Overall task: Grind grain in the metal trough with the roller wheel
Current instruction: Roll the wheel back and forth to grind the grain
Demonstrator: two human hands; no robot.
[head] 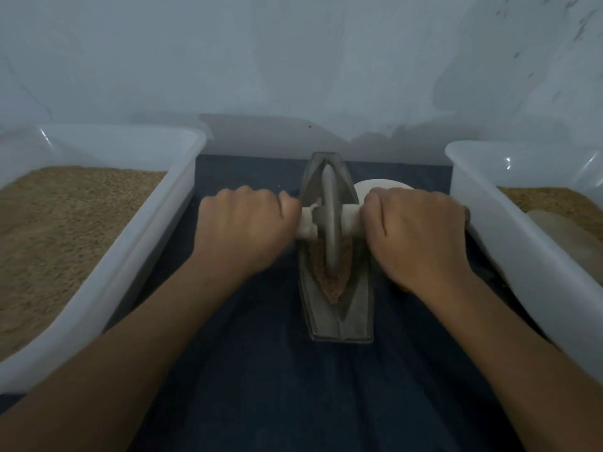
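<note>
Brown grain lies in the grey boat-shaped metal trough; left hand and right hand each grip the pale axle, centring the grey roller wheel for even pressure.

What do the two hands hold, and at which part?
Both hold the roller wheel by its axle handle: the left hand grips the left end, the right hand the right end. The wheel stands in the trough.

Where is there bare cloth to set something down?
The dark cloth lies bare near the camera, between the forearms below the metal trough. It is crowded beside the trough, where both hands grip the roller wheel, hemmed by the left tub and right tub.
</note>
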